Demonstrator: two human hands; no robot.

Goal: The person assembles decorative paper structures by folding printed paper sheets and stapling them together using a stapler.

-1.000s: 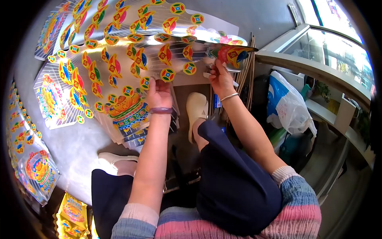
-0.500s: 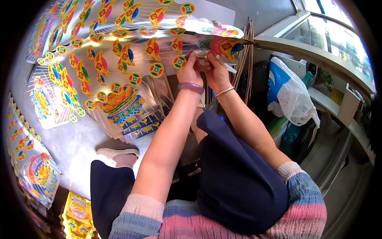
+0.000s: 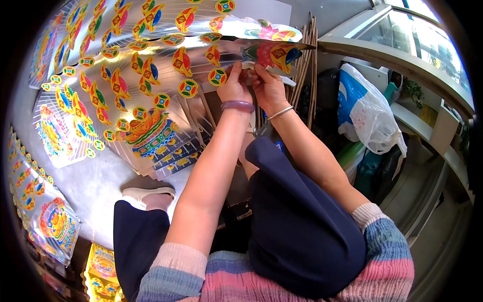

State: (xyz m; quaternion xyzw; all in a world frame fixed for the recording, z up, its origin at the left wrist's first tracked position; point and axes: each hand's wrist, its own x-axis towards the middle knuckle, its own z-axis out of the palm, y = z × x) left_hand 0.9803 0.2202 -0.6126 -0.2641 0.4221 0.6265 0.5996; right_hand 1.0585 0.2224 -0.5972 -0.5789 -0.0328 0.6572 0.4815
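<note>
A long, shiny silver sheet (image 3: pixel 163 58) printed with coloured leaf shapes and round medallions stretches across the top of the view, its pink and green motif at the right end. My left hand (image 3: pixel 235 88), wearing a purple bangle, is closed at the sheet's near edge with the thumb pointing up against it. Close beside it, my right hand (image 3: pixel 270 91), with a silver bracelet, pinches the same edge with thumb and fingers. A small pale strip shows between the fingertips; what it is I cannot make out.
More printed sheets (image 3: pixel 171 151) lie stacked below on the grey floor. Thin brown sticks (image 3: pixel 308 75) stand right of my hands. A white and blue plastic bag (image 3: pixel 370 110) hangs by a metal-framed bench (image 3: pixel 392 65). A yellow printed piece (image 3: pixel 103 269) is at lower left.
Both hands and the sheet sit slightly further left in view. My right fingers have shifted along the edge, and a pale strip shows more clearly between the hands.
</note>
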